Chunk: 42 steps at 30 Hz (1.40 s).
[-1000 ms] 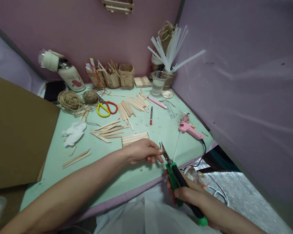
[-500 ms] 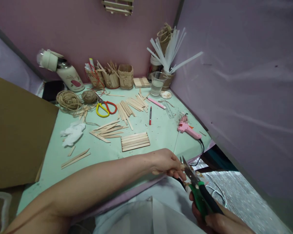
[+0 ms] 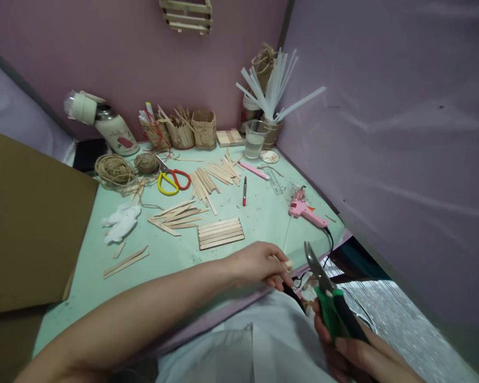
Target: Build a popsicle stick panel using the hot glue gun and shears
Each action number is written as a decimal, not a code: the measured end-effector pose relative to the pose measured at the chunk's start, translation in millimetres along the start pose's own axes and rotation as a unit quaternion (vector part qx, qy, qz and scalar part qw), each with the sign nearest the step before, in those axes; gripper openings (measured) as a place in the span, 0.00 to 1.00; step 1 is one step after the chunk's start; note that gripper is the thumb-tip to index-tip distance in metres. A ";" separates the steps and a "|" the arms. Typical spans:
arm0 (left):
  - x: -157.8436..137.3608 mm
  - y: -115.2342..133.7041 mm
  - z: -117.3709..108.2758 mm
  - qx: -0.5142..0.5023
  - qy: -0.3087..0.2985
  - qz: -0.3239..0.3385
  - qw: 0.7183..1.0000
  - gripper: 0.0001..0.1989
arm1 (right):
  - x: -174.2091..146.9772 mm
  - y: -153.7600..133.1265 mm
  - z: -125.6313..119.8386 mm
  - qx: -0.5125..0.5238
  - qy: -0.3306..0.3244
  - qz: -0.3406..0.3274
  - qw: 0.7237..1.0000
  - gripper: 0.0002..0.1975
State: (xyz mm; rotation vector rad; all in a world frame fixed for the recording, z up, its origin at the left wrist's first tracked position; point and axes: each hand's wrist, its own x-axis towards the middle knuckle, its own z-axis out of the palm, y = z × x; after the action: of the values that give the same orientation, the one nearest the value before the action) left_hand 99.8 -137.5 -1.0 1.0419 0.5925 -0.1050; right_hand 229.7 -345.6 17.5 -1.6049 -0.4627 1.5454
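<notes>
My left hand (image 3: 265, 264) reaches across the table's near edge with its fingers closed on a small pale wooden stick piece (image 3: 289, 264), of which only the tip shows. My right hand (image 3: 353, 346), at the lower right, is wrapped round a pair of shears (image 3: 326, 298) with green and black handles. Their metal blades point up and away, just right of my left fingertips and apart from them. On the table, beyond my left hand, lies a flat panel (image 3: 221, 233) of wooden sticks side by side.
Loose sticks (image 3: 175, 216), scissors (image 3: 171, 182), a red-tipped pen (image 3: 245, 191) and twine (image 3: 114, 169) are spread over the table. A pink glue gun (image 3: 309, 213) with a black cord lies at right. A cardboard sheet (image 3: 32, 223) stands at left; a cup of water (image 3: 254, 141) is at the back.
The shears have moved right, away from my left fingers, which were at the blades before. My left hand has drawn slightly left with the stick piece. The camera view has shifted slightly.
</notes>
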 end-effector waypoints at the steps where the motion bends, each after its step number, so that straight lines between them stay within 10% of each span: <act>1: -7.1 2.3 -8.0 -0.009 0.031 0.027 0.999 0.20 | 7.3 -4.8 5.7 0.007 -0.022 -0.020 1.000 0.24; 9: -62.1 4.7 -61.6 -0.033 0.245 0.126 0.961 0.19 | 87.0 -17.9 62.6 0.100 -0.170 -0.119 0.973 0.25; 17: -84.1 -7.6 -91.0 -0.044 0.314 0.194 0.928 0.19 | 111.3 -9.0 105.3 0.128 -0.191 -0.155 0.961 0.25; 24: -119.3 -3.1 -106.9 0.102 0.391 0.221 0.888 0.12 | 122.5 -9.4 102.2 0.087 -0.216 -0.182 0.955 0.25; 32: -192.3 -18.9 -132.2 0.295 0.580 0.098 0.753 0.13 | 124.8 -7.6 98.6 0.072 -0.242 -0.182 0.950 0.21; 37: -195.3 -44.3 -142.4 0.308 0.570 0.045 0.761 0.14 | 126.0 -7.0 99.2 0.075 -0.245 -0.182 0.949 0.21; 42: -169.3 -28.0 -144.0 0.370 0.576 0.138 0.715 0.10 | 122.9 -12.2 101.9 0.068 -0.241 -0.178 0.951 0.20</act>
State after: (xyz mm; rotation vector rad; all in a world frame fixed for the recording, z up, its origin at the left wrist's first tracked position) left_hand -111.5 -64.0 10.7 1.9622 1.5985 0.7013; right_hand 158.0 -214.2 -39.7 -0.9608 -0.8408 1.6359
